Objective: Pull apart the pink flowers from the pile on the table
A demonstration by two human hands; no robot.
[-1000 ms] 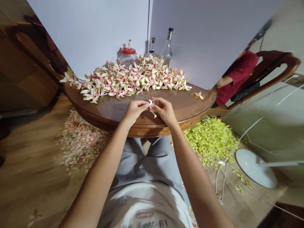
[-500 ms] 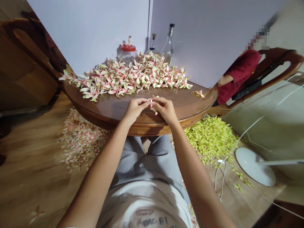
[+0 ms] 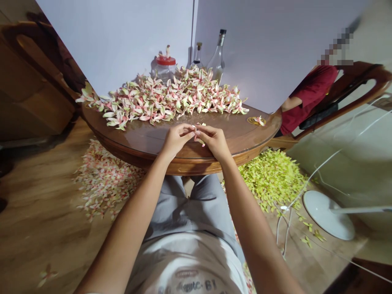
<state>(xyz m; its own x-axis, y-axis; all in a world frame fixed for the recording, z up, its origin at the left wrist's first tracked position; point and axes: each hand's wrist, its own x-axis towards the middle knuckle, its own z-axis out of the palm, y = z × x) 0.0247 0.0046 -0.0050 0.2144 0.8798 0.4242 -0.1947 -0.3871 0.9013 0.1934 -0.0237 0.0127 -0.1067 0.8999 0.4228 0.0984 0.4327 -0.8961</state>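
Observation:
Above the front edge of the round wooden table [image 3: 147, 143], my left hand [image 3: 179, 138] and my right hand [image 3: 213, 139] meet at the fingertips. Both pinch a small pink and white flower [image 3: 199, 141], mostly covered by the fingers. Beyond them a wide heap of pink and white flowers [image 3: 171, 98] spreads across the back of the table. A few yellowish rubber bands [image 3: 253, 121] lie near the table's right edge, with one flower on them.
Behind the heap stand a red-lidded jar [image 3: 165, 67] and two bottles [image 3: 217, 61]. Flower piles lie on the floor, pink [image 3: 107, 177] at left, yellow-green [image 3: 272, 179] at right. A person in a red sleeve [image 3: 317, 90] sits at right, near a white round base [image 3: 329, 214] and cables.
My fingertips have shifted slightly and closed nearer together around the flower, whose lower end now points a little further right. The rest looks nearly the same.

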